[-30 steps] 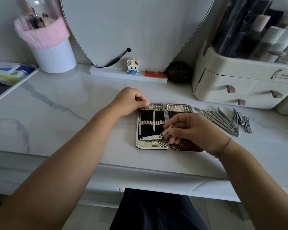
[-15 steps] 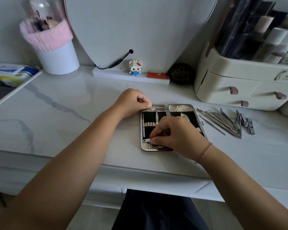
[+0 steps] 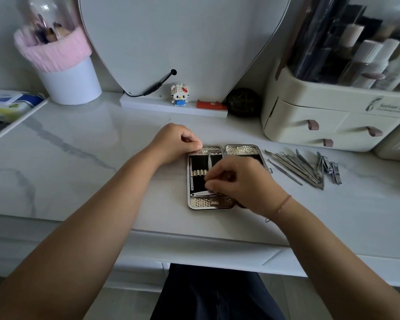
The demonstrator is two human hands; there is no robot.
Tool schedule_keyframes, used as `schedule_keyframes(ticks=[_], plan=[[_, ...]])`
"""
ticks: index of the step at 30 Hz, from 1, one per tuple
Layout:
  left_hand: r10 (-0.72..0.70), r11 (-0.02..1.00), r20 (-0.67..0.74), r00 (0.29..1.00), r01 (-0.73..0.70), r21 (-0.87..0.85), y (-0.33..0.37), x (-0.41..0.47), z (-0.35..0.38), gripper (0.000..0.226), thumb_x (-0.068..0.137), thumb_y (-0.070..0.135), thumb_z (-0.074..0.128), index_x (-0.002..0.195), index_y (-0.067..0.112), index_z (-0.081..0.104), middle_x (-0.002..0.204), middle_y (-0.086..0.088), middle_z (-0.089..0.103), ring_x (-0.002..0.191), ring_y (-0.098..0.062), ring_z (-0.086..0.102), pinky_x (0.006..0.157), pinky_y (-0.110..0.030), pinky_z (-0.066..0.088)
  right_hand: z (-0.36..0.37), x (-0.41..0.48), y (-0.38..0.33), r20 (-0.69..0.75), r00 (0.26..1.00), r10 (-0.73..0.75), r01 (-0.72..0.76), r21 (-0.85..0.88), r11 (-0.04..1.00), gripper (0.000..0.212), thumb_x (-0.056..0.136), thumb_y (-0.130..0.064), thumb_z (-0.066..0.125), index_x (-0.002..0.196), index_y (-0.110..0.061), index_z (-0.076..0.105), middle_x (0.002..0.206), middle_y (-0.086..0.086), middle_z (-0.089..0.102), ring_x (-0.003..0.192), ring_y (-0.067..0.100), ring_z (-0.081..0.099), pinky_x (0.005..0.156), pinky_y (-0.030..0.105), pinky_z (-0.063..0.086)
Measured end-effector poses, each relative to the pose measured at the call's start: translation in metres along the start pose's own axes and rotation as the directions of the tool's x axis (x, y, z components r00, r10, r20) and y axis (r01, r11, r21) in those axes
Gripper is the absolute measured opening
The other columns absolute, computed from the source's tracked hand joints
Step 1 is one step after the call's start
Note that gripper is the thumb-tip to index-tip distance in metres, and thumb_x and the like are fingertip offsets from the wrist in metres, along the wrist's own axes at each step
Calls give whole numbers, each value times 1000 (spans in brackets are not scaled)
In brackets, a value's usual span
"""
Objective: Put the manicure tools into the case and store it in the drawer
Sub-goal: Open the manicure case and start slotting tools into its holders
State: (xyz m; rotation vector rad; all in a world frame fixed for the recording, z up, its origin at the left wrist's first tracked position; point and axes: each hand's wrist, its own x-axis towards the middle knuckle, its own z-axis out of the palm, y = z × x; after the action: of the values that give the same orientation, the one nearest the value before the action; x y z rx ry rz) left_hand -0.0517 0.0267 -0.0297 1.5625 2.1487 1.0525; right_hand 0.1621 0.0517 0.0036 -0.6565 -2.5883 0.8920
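Note:
An open manicure case point(image 3: 241, 149) with black lining and silvery embossed edges lies flat on the marble desk. My left hand point(image 3: 174, 142) pinches the case's top left corner. My right hand point(image 3: 238, 181) rests over the case's middle, fingertips pressing a flat silver nail clipper point(image 3: 202, 193) lying crosswise near the bottom of the left half. Two slim tools point(image 3: 209, 161) sit in the left half's straps. A pile of loose steel manicure tools point(image 3: 303, 167) lies to the right of the case. The right half of the case is mostly hidden by my hand.
A cream organiser with small drawers point(image 3: 328, 125) stands at the back right. A heart-shaped mirror on a white base point(image 3: 173, 107) holds a small figurine. A white cup with a pink rim point(image 3: 62, 65) stands back left, a wipes pack point(image 3: 7, 102) far left.
My right hand moved left across the case and laid the clipper flat in the left half's lower part. The left hand kept its hold on the top corner.

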Motion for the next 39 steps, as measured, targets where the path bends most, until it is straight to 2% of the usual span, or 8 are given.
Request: schedule_keyframes(ticks=[2,4,7,11,18,22,33,39], plan=[[-8,999,-7,1000,8,-34,-2,1,0,6,76,24,76,82,23,75,76,19,64,70,10,57,65,-3,37,-18,-3,18,-155,986,56,-54,18,998,7,77,-22,73,83,-21,73,74,-14,65,67,0,59,65,7,45],[-14,999,-9,1000,13,-50,-3,1,0,10,76,25,76,86,21,76,78,16,65,73,8,58,67,-4,38,-41,-6,42,-288,945,158,-159,17,987,6,78,-19,72,84,-19,73,75,-8,68,66,1,60,64,7,47],[-19,998,-7,1000,19,-54,-2,1,0,11,77,23,76,87,18,76,79,13,66,73,7,58,69,-6,38,-65,-13,79,-377,873,310,-343,-21,939,5,75,-18,74,79,-19,71,78,2,70,73,14,63,72,20,48],[-26,999,-13,1000,26,-47,-2,0,0,8,77,24,76,84,23,75,79,16,65,73,7,57,63,2,34,-68,-16,98,-368,864,343,-399,-88,913,7,71,-18,76,74,-19,71,73,5,68,73,20,61,75,35,51],[-36,997,-11,999,35,-63,-1,-1,0,7,77,22,75,84,22,75,79,15,66,75,6,58,68,-4,38,-69,-15,97,-345,881,325,-398,-165,903,7,75,-25,73,70,-23,69,64,-6,62,68,15,58,65,27,45],[-36,997,-11,999,35,-73,-2,-1,1,6,77,22,76,83,21,75,80,13,67,75,3,58,72,-10,40,-67,-18,96,-301,896,327,-392,-190,900,7,71,-26,76,69,-23,70,65,-3,62,65,12,53,59,23,36],[-48,995,-15,999,47,-94,-1,-1,1,6,77,21,76,83,21,75,84,10,69,81,-5,61,78,-18,43,-69,-10,90,-274,881,386,-452,-245,858,7,74,-22,73,69,-17,70,68,3,65,77,23,60,67,27,43],[-56,994,-10,998,54,-97,1,-2,0,9,77,21,76,86,18,76,86,8,70,82,-5,61,80,-19,43,-71,-14,85,-211,897,388,-433,-248,866,9,76,-25,72,71,-17,70,63,-7,58,71,15,53,54,17,34]])
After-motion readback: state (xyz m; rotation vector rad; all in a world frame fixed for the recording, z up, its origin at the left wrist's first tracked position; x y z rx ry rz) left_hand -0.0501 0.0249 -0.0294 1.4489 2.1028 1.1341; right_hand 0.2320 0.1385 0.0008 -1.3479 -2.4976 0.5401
